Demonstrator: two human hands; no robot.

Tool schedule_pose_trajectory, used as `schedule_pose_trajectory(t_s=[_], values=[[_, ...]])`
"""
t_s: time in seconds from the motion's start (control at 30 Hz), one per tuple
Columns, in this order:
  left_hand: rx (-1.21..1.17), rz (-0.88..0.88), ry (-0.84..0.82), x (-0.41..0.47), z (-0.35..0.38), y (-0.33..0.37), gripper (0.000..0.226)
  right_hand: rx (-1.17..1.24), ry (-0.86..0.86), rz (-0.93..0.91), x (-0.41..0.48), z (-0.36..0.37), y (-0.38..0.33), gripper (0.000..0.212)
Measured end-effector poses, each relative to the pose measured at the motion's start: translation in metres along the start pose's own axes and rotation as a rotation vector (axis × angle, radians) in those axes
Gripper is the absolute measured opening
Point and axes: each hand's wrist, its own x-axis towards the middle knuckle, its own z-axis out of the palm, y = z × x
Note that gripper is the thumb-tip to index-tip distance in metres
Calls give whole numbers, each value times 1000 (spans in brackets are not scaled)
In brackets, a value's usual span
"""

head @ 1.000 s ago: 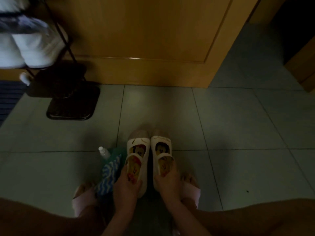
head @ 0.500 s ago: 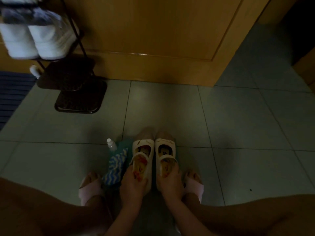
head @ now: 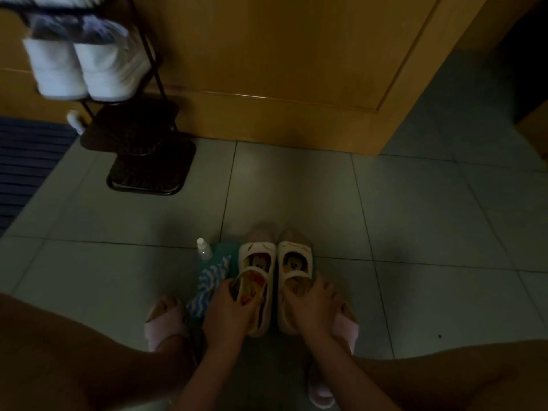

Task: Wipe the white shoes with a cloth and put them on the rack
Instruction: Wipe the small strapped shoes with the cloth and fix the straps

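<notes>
The left white shoe (head: 252, 253) and right white shoe (head: 296, 251) stand side by side, toes up-frame, on the tiled floor (head: 415, 232) at lower centre of the frame. The left hand (head: 226, 311) grips the heel end of the left white shoe, fingers curled over its rim into the opening; the right hand (head: 311, 307) grips the heel end of the right white shoe the same way. Judged by build, these are light strap shoes with soft uppers and firmer soles; hold at the heel rim or sole edge, not by the thin strap, which would likely flex. The cloth (head: 209, 280), striped blue and white, lies touching the left white shoe's outer side, with a small spray bottle (head: 203, 249) just beyond it. The rack (head: 148, 170) stands at upper left against the wooden door (head: 281, 54); white sneakers (head: 83, 69) occupy a tier, and dark lower tiers appear free. Open tile separates shoes and rack, so the carry path up-left is unobstructed; mind the rack's upright and the bottle.
</notes>
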Motion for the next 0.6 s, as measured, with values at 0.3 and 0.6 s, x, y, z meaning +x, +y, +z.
schedule_pose_trajectory(t_s=[0.3, 0.6], values=[[-233, 55, 220, 32, -56, 4, 35, 294, -272, -405, 25, 17, -79, 51], [132, 23, -81, 49, -40, -50, 57, 135, -643, -632, 41, 67, -150, 67]])
